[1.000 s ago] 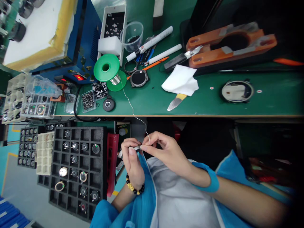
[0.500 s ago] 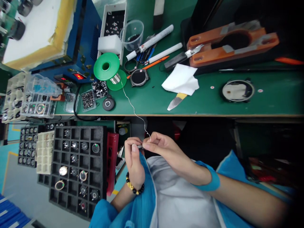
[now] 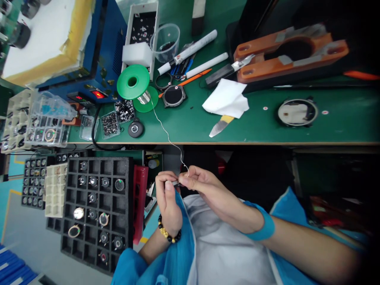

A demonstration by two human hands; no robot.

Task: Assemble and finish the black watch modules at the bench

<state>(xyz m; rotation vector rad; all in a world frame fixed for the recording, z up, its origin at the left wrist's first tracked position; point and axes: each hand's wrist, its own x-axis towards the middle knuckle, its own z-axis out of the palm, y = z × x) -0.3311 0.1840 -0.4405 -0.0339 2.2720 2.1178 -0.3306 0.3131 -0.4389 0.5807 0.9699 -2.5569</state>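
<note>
My left hand [image 3: 168, 198], with a beaded bracelet at the wrist, has its fingers closed on a small grey piece [image 3: 175, 183]; its kind is mostly hidden by the fingers. Right beside it, my right hand [image 3: 204, 184] is pinched, fingertips close against that piece. A thin solder wire [image 3: 168, 136] runs down from a green spool [image 3: 133, 83] on the bench and ends at my right fingertips. Both hands are in front of the bench edge, over my lap.
On the green bench [image 3: 252, 132] lie a white cloth [image 3: 225, 99], a blade [image 3: 221, 126], a watch case [image 3: 297, 112] and markers [image 3: 196, 47]. An orange fixture [image 3: 291, 51] stands at the back right. Lower left, a black foam tray [image 3: 97, 213] holds several watch parts.
Almost nothing differs. My fingers have shifted very slightly around the small grey piece; the wire still runs to my right fingertips.
</note>
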